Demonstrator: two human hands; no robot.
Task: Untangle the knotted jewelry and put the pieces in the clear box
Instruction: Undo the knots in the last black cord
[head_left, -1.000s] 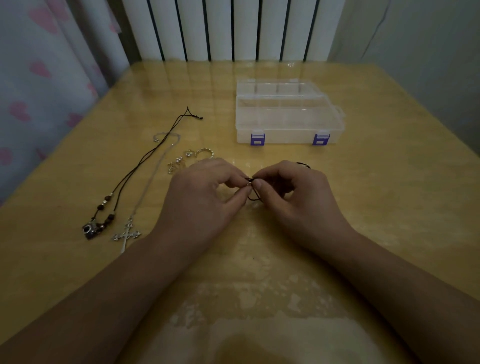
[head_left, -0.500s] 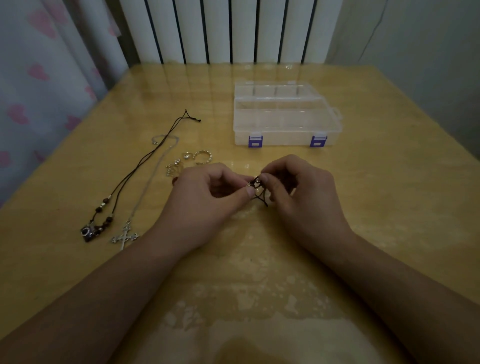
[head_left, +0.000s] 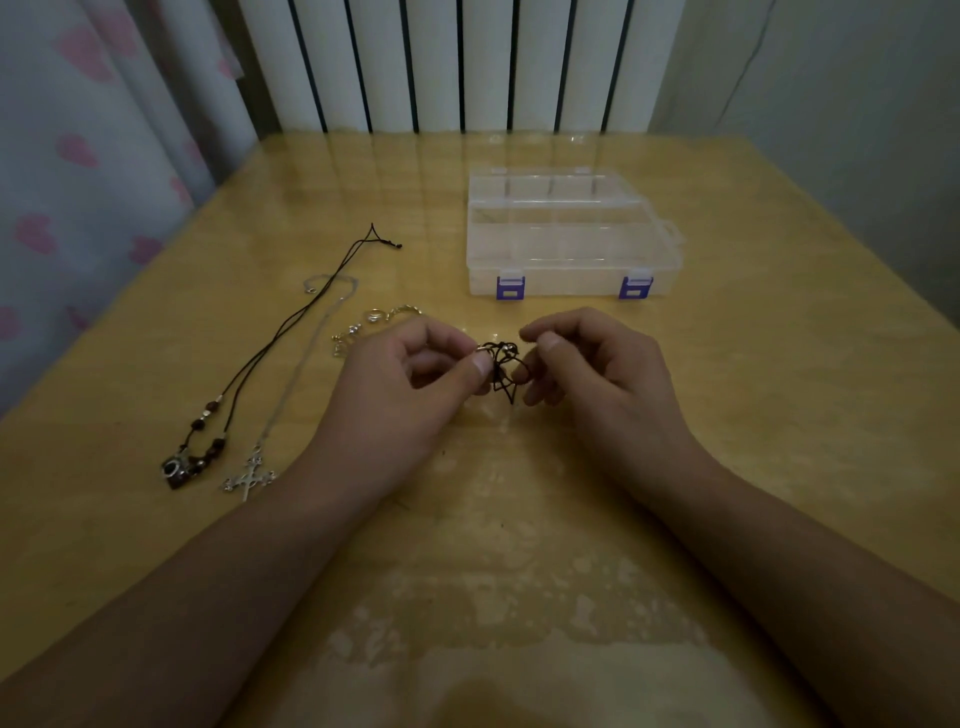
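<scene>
at frame centre the knotted black cord (head_left: 503, 368) hangs between the left hand (head_left: 410, 384) and right hand (head_left: 592, 374), both pinching it.

1. No text, label, brand, number or sign can be read anywhere in the head view.
2. The clear box (head_left: 571, 249) carries no legible marking.

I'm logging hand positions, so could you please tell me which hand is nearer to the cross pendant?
Left. The left hand is just right of the cross pendant; the right hand is farther right, beyond the tangle.
</scene>
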